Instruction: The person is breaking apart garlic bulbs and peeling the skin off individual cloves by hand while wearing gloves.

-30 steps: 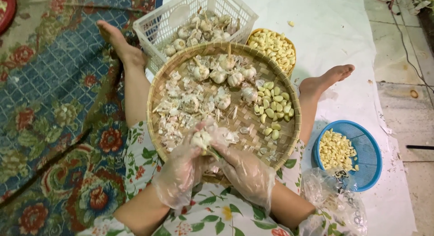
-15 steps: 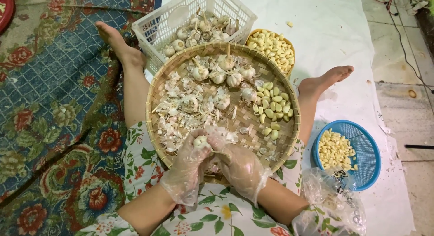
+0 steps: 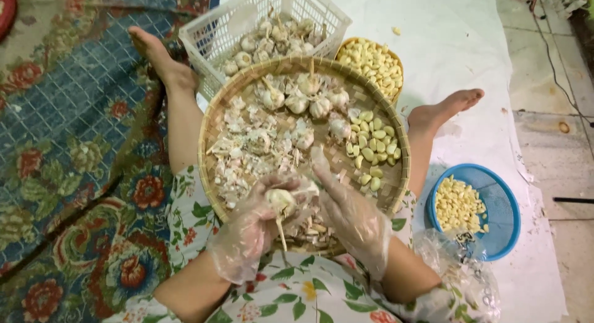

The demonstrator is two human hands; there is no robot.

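1. Clearly, the left hand [image 3: 247, 233], in a thin clear glove, is closed around a garlic bulb [image 3: 280, 200], stem pointing down toward the lap.
2. The right hand [image 3: 349, 208], also gloved, has its fingers bent against the bulb's right side, pinching at the skin; its grip is on the bulb too, though how firmly cannot be told.
3. The bulb sits over the near edge of the round tray [image 3: 396, 134], which rests on the person's legs.
4. Working well here seems to mean keeping the bulb above the tray, so loose skins [image 3: 247, 150] fall onto the pile there and not onto the floral cloth.
5. A steady left-hand hold with the right thumb prying between cloves would likely split them cleanly; squeezing hard could bruise them.
6. Peeled cloves [image 3: 370, 151] lie at the tray's right side, well apart from the skins, and whole bulbs [image 3: 303, 100] lie along its far side.
7. Beyond the tray stand a white crate [image 3: 322, 13] of bulbs and a small basket [image 3: 371, 62] of cloves; a blue bowl [image 3: 504, 202] of cloves sits to the right.
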